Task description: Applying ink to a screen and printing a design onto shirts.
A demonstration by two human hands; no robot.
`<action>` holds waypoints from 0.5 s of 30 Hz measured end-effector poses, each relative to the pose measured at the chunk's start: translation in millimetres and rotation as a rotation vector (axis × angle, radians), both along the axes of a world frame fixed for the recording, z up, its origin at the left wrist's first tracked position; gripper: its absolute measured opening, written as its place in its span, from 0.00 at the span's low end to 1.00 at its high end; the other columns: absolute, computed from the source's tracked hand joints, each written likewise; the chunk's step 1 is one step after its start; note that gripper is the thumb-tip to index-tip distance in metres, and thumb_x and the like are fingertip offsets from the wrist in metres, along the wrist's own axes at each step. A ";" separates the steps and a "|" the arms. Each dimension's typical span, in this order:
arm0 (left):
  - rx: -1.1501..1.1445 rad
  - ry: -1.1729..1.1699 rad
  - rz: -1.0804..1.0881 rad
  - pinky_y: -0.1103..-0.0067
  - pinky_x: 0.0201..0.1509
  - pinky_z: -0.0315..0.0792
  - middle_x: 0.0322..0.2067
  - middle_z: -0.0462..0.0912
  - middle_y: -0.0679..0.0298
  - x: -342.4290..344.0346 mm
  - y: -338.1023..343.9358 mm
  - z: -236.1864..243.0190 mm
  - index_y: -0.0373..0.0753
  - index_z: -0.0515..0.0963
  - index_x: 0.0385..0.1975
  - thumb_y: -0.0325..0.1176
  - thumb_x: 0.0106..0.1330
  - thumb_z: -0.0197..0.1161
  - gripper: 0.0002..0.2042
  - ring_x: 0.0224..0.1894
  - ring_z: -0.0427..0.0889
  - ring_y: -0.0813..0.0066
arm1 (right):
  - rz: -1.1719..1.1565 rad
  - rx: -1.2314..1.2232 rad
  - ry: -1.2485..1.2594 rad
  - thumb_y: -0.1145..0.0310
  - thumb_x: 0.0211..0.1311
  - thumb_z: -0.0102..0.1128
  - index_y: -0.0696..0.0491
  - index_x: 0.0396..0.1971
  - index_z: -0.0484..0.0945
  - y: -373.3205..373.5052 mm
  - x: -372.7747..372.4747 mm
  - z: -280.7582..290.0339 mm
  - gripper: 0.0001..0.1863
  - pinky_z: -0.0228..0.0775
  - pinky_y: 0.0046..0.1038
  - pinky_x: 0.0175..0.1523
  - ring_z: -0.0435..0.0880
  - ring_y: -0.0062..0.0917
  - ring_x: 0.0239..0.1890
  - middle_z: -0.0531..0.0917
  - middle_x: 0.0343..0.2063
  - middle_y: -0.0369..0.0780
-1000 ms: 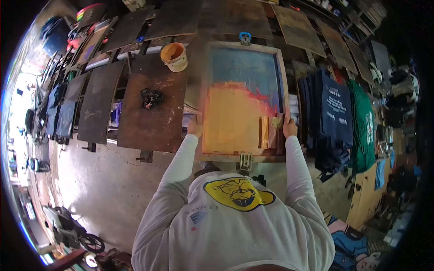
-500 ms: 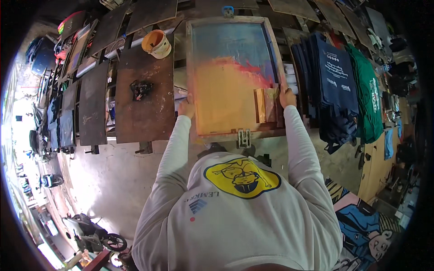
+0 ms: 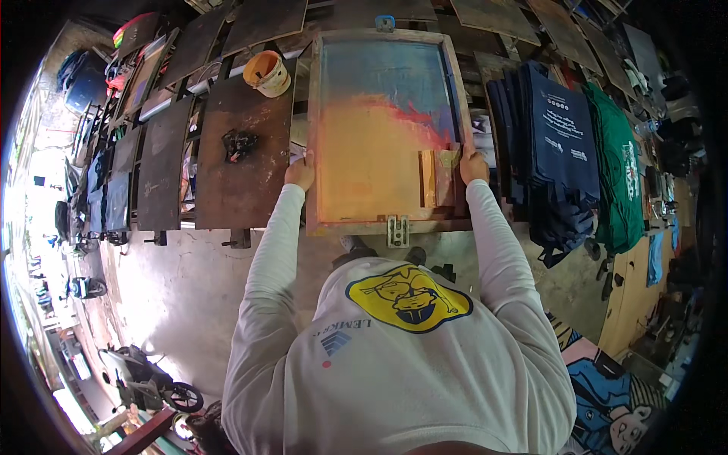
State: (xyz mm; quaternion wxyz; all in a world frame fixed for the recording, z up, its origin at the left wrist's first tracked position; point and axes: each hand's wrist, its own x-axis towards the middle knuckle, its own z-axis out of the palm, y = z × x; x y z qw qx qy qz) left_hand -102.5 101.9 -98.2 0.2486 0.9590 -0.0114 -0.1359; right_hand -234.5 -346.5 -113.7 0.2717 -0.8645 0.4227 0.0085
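Observation:
A wooden-framed printing screen (image 3: 364, 167) lies in front of me, its mesh stained orange low down and blue at the far end, with a red streak between. My left hand (image 3: 300, 173) is closed on the frame's left rail near the close end. On the right rail, my right hand (image 3: 475, 167) grips at about the same height. Inside the frame, beside my right hand, rests a squeegee (image 3: 437, 178) smeared with orange and red ink. A metal hinge clamp (image 3: 398, 231) sits at the frame's near edge, and a blue clip (image 3: 385, 23) at its far edge.
To the left, a brown board (image 3: 243, 182) carries an ink-stained bucket (image 3: 267, 74) and a crumpled black bag (image 3: 239, 144). Stacked navy cloth bags (image 3: 557, 129) and green ones (image 3: 614, 167) hang over boards on the right. A concrete floor (image 3: 189, 280) lies below.
Both hands and the screen have shifted a little left relative to the boards and the navy bags. The squeegee has moved along inside the frame. The grip stays on both rails.

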 end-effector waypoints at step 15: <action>-0.176 0.015 0.245 0.58 0.62 0.67 0.49 0.77 0.34 -3.1 -13.9 -27.3 0.26 0.79 0.46 0.66 0.70 0.31 0.43 0.55 0.76 0.36 | -0.004 -0.026 0.014 0.34 0.68 0.35 0.62 0.45 0.81 -2.0 0.0 -0.5 0.42 0.68 0.47 0.58 0.79 0.55 0.52 0.80 0.47 0.60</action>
